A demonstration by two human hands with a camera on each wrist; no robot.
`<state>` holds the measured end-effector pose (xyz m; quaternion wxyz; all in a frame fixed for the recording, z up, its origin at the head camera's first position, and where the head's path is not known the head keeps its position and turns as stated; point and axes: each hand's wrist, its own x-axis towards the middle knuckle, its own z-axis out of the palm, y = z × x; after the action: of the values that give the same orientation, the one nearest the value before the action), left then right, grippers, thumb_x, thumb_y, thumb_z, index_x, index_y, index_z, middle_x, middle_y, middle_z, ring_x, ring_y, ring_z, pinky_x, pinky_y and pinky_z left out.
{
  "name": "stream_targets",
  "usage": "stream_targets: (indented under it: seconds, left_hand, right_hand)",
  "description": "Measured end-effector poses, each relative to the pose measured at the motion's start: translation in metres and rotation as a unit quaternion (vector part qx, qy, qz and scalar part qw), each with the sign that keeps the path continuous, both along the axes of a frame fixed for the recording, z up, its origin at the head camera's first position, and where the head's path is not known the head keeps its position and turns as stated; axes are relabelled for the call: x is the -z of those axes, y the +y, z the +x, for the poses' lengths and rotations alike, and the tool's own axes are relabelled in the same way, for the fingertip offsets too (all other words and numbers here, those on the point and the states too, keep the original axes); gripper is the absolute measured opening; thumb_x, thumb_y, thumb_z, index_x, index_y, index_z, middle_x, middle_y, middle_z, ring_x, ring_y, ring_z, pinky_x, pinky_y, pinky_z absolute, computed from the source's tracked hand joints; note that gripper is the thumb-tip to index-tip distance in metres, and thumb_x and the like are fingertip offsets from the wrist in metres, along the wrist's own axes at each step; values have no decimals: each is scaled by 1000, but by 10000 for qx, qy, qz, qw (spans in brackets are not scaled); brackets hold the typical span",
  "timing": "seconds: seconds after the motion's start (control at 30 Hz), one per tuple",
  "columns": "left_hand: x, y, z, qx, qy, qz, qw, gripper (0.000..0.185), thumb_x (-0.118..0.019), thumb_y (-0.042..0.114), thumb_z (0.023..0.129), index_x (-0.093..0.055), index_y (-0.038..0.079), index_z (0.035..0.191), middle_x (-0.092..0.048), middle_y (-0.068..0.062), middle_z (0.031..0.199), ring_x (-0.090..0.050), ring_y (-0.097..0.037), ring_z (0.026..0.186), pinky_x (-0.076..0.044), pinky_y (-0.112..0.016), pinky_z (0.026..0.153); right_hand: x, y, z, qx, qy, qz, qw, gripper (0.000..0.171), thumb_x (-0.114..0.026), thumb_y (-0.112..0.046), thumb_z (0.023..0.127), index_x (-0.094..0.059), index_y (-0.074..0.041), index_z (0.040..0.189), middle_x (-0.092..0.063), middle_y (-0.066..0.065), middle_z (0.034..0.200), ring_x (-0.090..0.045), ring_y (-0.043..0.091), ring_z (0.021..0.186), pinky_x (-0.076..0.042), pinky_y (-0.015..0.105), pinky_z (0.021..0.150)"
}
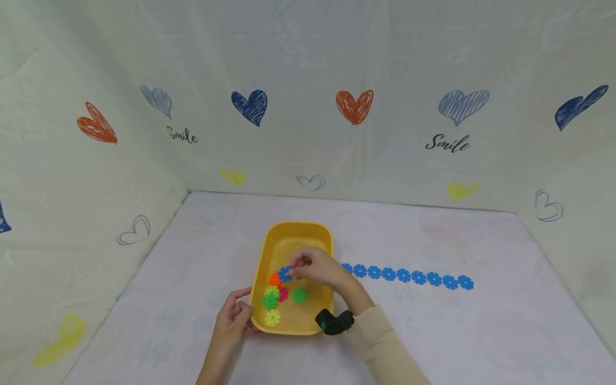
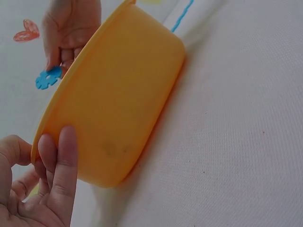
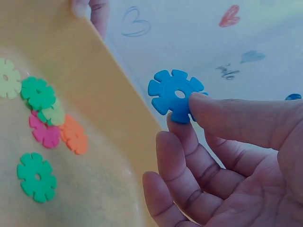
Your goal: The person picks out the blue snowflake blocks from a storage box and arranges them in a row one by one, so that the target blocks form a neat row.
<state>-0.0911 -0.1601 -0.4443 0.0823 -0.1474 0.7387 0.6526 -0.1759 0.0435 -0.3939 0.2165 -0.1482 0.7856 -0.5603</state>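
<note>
Between thumb and fingertip, my right hand (image 1: pixel 315 266) pinches a blue snowflake disc (image 3: pixel 176 93) by its edge, above the yellow tray (image 1: pixel 297 235). My left hand (image 1: pixel 233 315) grips the tray's near left corner, thumb at the rim and fingers against the outer wall (image 2: pixel 113 104). Inside the tray lie loose discs: a green one (image 3: pixel 37 178) by itself, and a cluster with a pink disc (image 3: pixel 44 130), an orange disc (image 3: pixel 74 135) and another green disc (image 3: pixel 38 92). A yellow disc (image 1: pixel 272 318) sits near the tray's front left corner.
A row of several blue discs (image 1: pixel 403 275) runs rightward from beside the tray across the white tabletop (image 1: pixel 481 331). The right wrist wears a black band (image 1: pixel 335 322). White sheeting printed with hearts (image 1: pixel 354 107) stands behind and at the sides.
</note>
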Motion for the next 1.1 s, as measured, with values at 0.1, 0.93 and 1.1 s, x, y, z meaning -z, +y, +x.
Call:
stream_targets:
  seconds: [0.1, 0.93, 1.1]
  left_hand:
    - [0, -1, 0, -6, 43, 59, 10000, 40, -45, 3, 90, -39, 6, 129, -48, -6, 73, -56, -14, 55, -55, -29, 57]
    - [0, 0, 0, -1, 6, 39, 10000, 41, -44, 4, 90, -39, 7, 130, -49, -5, 73, -56, -15, 56, -55, -27, 57]
    - [0, -1, 0, 39, -10, -36, 10000, 42, -44, 6, 90, -38, 7, 132, -49, -4, 72, -56, -15, 55, -54, -27, 56]
  right_hand:
    - [-2, 8, 5, 177, -14, -30, 9998, 16, -63, -16, 83, -59, -3, 91, -59, 4, 80, -59, 30, 82, -52, 39, 79]
    - [2, 84, 24, 1540, -126, 169, 9879, 19, -60, -15, 85, -53, 0, 96, -61, 11, 84, -58, 26, 80, -52, 30, 75]
    - [5, 104, 28, 1864, -170, 209, 9821, 22, -59, -17, 86, -52, 1, 97, -61, 12, 87, -59, 17, 78, -52, 26, 74]
